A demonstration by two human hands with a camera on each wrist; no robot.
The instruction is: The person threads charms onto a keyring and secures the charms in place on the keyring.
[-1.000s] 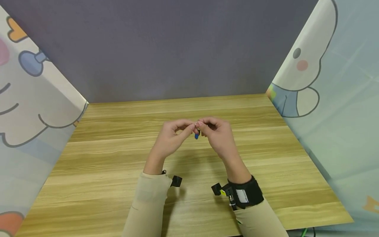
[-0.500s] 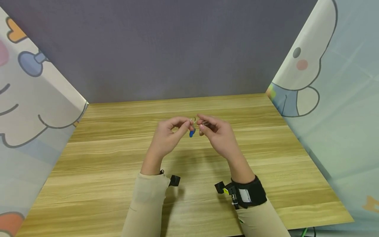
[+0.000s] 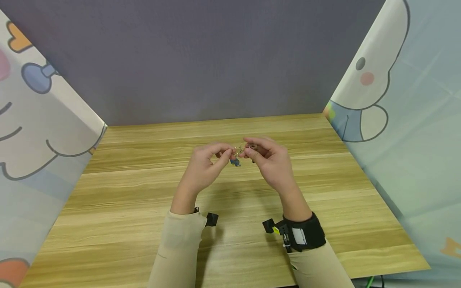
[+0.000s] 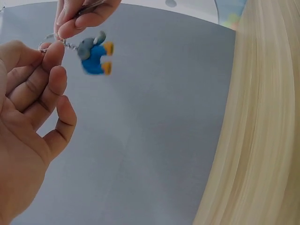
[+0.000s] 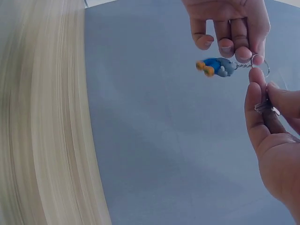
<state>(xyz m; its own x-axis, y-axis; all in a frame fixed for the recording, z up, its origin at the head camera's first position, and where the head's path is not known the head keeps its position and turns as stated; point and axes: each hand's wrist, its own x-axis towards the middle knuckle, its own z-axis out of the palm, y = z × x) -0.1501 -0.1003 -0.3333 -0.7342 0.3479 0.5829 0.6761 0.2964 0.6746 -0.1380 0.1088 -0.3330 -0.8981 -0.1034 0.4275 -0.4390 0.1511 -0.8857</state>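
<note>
Above the table my left hand [image 3: 207,166] pinches a thin metal key ring [image 5: 267,69] between thumb and fingertips. From the ring, on a short chain [image 5: 243,65], hangs a small elephant charm [image 4: 95,57] with a grey head, blue body and orange feet. My right hand [image 3: 270,162], just to the right, holds a silver metal key [image 5: 265,108] between thumb and fingers, which partly cover it. One right fingertip lies right at the ring in the right wrist view. In the head view the charm dangles below the gap between both hands.
The wood-grain table [image 3: 126,200] spreads beneath both hands. A dark grey panel [image 3: 216,60] stands along its back, and cartoon-printed sheets [image 3: 360,80] flank it. Both wrists carry small black cameras [image 3: 211,219].
At first the hands met at their fingertips. My right hand has since drawn to the right with the key, and my left slightly left with the ring. The charm has swung and turned.
</note>
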